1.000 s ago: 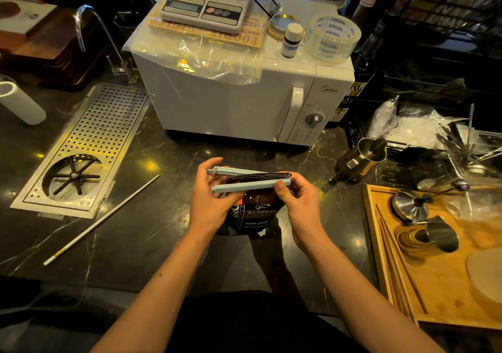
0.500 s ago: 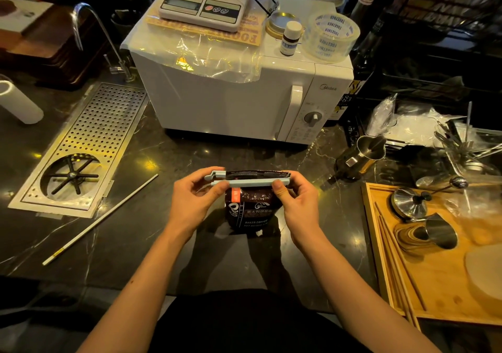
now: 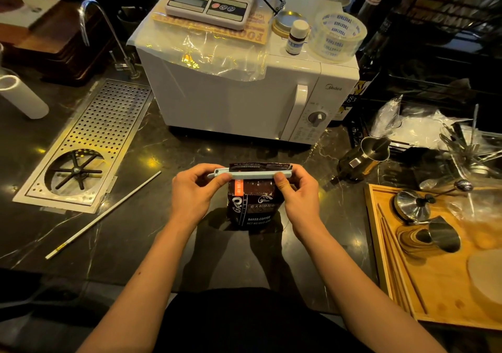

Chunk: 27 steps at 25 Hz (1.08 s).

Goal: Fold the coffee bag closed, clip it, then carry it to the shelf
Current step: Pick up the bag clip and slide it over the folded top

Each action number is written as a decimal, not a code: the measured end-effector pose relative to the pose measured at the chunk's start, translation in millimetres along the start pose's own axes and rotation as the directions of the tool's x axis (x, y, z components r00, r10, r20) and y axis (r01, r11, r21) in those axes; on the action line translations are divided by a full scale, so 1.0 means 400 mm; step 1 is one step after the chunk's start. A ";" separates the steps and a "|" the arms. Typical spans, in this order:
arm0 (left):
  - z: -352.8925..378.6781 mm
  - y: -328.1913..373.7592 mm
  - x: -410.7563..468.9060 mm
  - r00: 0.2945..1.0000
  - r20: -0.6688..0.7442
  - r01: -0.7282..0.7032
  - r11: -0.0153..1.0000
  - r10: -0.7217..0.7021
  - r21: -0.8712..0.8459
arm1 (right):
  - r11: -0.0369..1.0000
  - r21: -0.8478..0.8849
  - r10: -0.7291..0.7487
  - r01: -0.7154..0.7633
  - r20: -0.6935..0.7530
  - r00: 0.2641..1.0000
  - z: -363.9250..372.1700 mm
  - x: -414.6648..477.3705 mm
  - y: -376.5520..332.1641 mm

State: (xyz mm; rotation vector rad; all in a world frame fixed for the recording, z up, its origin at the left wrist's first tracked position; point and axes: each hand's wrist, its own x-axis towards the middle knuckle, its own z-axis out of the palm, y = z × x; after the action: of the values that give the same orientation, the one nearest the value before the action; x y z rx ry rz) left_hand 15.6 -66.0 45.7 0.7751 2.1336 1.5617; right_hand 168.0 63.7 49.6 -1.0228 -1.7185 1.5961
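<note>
- Head view: a dark bag [image 3: 254, 206] stands upright on the black counter [image 3: 168, 233], in front of the microwave [image 3: 244, 91]. It carries an orange strip on its upper left and white print reading "BAKED.COFFEE".
- A pale blue clip [image 3: 251, 174] lies level across the bag just under its flattened top edge, whose dark strip shows above the bar.
- The left hand [image 3: 194, 192] pinches the clip's left end, thumb in front and fingers curled behind.
- The right hand [image 3: 297, 192] grips the clip's right end and the bag's upper corner, thumb pressed on the front.
- The clip's right tip is hidden by the right hand; whether it is latched cannot be told. The bag's small print is unreadable.
- The counter is dark marbled stone, dimly lit with yellow glints.
- A perforated drain tray [image 3: 87, 146] lies at left, with a thin white stick [image 3: 103, 214] beside it.
- A scale [image 3: 209, 4] and a tape roll [image 3: 338, 36] sit on the microwave.
- A wooden tray [image 3: 440, 293] at right is cut off by the edge.
</note>
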 end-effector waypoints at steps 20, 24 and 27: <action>0.012 -0.006 -0.004 0.998 -0.039 0.046 0.996 -0.049 -0.075 | 0.998 -0.069 -0.012 0.010 -0.024 1.000 0.006 0.008 0.010; 0.012 -0.004 -0.005 0.999 -0.043 0.017 0.998 -0.019 -0.061 | 0.997 -0.073 -0.016 0.014 -0.029 0.999 0.006 0.007 0.012; 0.013 -0.004 -0.010 0.999 -0.051 -0.021 0.999 0.020 -0.027 | 0.998 -0.066 -0.012 0.010 -0.030 0.999 0.007 0.006 0.014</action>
State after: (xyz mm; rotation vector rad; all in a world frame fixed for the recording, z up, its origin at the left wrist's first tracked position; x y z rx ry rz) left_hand 21.5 -65.1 42.7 0.7581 2.1412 1.6345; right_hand 165.3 64.1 43.5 -1.0621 -1.7641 1.5181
